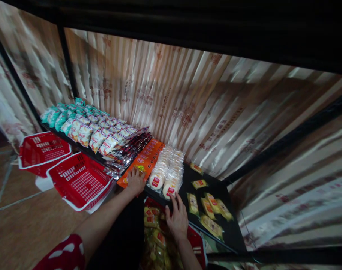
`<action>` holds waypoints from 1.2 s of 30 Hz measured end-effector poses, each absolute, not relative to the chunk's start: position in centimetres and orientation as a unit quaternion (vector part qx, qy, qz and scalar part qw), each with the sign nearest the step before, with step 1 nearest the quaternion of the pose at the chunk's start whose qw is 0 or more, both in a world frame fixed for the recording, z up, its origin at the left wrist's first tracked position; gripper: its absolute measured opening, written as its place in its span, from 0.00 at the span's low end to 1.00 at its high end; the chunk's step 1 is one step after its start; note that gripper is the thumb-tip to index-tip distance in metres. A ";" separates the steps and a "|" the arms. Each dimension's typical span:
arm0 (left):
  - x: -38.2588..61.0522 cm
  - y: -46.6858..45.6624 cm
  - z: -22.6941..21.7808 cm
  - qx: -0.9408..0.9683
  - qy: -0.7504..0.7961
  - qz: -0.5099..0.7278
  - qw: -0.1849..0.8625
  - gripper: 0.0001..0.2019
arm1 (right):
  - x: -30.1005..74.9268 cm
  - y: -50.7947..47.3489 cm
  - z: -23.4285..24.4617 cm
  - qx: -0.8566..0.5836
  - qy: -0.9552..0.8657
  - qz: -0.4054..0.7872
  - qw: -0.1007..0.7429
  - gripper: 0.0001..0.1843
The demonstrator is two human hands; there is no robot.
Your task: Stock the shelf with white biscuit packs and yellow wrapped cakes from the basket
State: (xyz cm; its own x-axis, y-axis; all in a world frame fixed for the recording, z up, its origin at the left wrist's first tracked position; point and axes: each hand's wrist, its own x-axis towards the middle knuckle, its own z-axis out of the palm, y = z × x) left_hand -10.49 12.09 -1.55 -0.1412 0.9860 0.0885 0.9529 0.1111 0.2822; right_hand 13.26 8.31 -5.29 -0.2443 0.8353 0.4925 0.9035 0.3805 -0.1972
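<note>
My left hand (136, 182) lies with fingers spread on the front end of an orange printed box (147, 157) on the black shelf. Just right of that box stand two rows of round white packaged cakes (167, 168) in clear wrappers with red labels. My right hand (177, 217) is at the front of the right row, fingers apart, its fingertips at or touching the nearest cake (169, 188). Several yellow-wrapped snacks (209, 206) lie loose on the shelf to the right. Below my right hand, a red basket (197, 243) holds many yellow packets (159, 238).
Teal bags (60, 116) and white snack bags (98, 138) line the shelf's left part, beside a stack of dark shiny packets (131, 153). Two red baskets (82, 180) with white rims stand at the left. A patterned curtain (159, 93) hangs behind, between black frame posts (67, 60).
</note>
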 end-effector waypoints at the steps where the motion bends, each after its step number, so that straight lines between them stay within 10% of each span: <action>1: -10.4 12.0 -1.6 0.653 0.742 0.144 0.052 0.22 | 13.3 8.3 -5.3 -0.551 -0.787 -0.064 0.269 0.26; 36: -10.5 12.7 -2.0 0.673 0.710 0.203 0.042 0.18 | 13.4 8.0 -5.1 -0.569 -0.765 -0.024 0.300 0.20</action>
